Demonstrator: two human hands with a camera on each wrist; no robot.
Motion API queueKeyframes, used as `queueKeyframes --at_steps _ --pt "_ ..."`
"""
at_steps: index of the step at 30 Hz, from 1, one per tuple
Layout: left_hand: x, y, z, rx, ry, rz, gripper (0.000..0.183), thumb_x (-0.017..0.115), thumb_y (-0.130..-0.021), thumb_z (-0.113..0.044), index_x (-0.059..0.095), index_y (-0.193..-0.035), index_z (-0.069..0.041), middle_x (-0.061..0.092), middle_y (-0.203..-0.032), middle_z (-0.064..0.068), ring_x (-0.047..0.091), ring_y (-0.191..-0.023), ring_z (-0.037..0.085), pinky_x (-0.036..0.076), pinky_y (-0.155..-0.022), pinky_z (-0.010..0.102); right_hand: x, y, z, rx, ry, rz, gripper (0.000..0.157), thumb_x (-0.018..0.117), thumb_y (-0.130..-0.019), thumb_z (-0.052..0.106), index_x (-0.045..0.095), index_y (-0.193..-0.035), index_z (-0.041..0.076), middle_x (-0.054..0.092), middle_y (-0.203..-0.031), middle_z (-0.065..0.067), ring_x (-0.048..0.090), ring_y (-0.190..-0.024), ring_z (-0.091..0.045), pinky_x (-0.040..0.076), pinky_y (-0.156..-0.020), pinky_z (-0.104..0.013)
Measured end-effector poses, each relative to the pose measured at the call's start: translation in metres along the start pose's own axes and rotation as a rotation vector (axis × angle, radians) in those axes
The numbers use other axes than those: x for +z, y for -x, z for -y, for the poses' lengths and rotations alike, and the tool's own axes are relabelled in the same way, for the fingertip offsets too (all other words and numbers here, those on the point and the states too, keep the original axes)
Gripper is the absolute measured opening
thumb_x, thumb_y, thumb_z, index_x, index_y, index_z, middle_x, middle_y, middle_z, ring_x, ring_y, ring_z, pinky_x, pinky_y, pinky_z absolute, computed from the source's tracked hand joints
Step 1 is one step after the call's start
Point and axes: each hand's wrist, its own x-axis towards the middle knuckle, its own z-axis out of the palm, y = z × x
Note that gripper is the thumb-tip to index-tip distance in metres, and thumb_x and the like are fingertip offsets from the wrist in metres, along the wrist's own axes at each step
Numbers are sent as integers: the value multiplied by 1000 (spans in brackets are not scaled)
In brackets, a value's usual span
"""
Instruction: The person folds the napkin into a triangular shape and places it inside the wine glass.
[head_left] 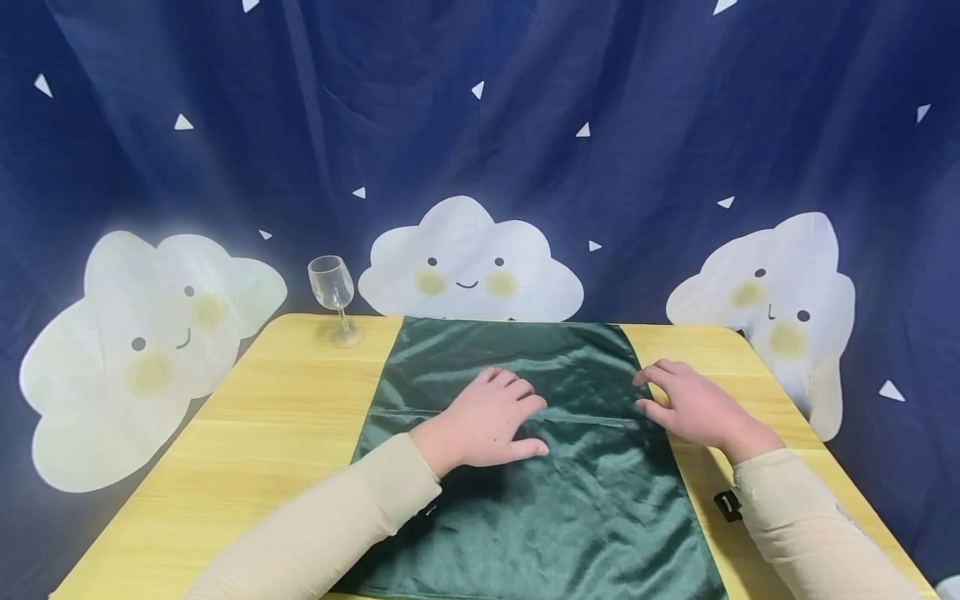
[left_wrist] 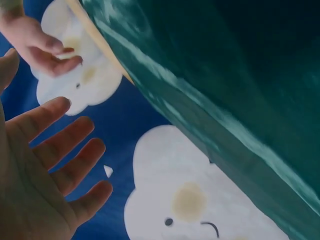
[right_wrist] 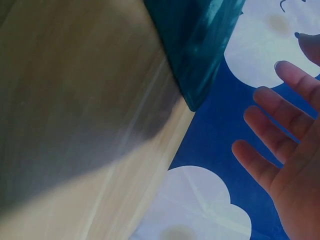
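Note:
A dark green satin cloth lies over the middle of the wooden table, reaching its back edge, with a crease across it and wrinkles toward the right. Over the cloth's centre is my left hand, fingers spread and holding nothing. My right hand hovers by the cloth's right border, its fingers loosely bent with nothing between them. In the left wrist view the left palm shows bare, beside the green cloth. The right wrist view shows the right hand bare too, apart from the cloth's corner.
A clear stemmed wine glass stands upright at the table's back left. A small black buckle-like piece shows beside the right sleeve cuff. The light wood table has a blue curtain with white clouds behind it.

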Motion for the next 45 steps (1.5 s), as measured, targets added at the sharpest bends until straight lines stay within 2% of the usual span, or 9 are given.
queueKeyframes --at_steps 5,12,16,21,27,31,39,45 --pt "2 -5 -17 69 -42 35 62 44 -98 -69 60 -138 -24 58 -127 -4 50 -120 19 38 -104 41 2 2 -3 -3 -5 25 25 71 -95 23 66 -115 10 63 -111 -8 61 -102 -32 49 -86 -53" --pt "3 -13 -39 146 -72 69 60 44 -98 -69 58 -138 -26 57 -122 -7 50 -113 15 40 -93 32 2 4 -4 -24 -3 23 13 71 -93 18 64 -103 14 64 -102 -3 63 -96 -27 50 -82 -49" --pt "2 -16 -48 201 -79 71 53 47 -98 -66 61 -131 -27 58 -116 -10 50 -106 12 40 -86 28 2 4 -4 -39 -9 16 10 71 -92 15 63 -98 14 62 -97 -1 62 -92 -26 50 -79 -48" --pt "7 -20 -60 288 -71 71 39 54 -99 -59 66 -119 -27 59 -106 -14 50 -94 8 41 -80 24 3 5 -6 -29 -15 32 10 70 -90 12 63 -97 13 62 -94 -1 61 -88 -25 49 -77 -47" --pt "17 -26 -73 360 -56 127 35 56 -99 -56 65 -119 -29 57 -105 -16 50 -92 5 43 -77 22 5 6 -11 2 -25 83 11 70 -91 12 63 -99 14 61 -93 2 59 -86 -21 49 -75 -45" --pt "17 -27 -80 411 -48 130 31 58 -99 -53 66 -116 -28 55 -100 -15 50 -87 3 44 -74 19 7 5 -13 9 -25 113 12 70 -91 13 63 -100 15 59 -92 3 57 -85 -18 48 -75 -44" --pt "17 -32 -95 447 -44 163 28 59 -98 -54 64 -112 -30 53 -98 -17 53 -89 2 45 -70 16 8 8 -11 18 -66 170 13 71 -90 10 61 -98 16 52 -82 8 51 -76 -12 46 -69 -39" --pt "19 -38 -103 457 -32 239 37 58 -97 -59 63 -122 -32 54 -104 -19 53 -91 -1 45 -76 15 12 8 -14 0 -72 195 17 69 -89 4 60 -96 17 50 -80 8 51 -76 -12 46 -70 -39"
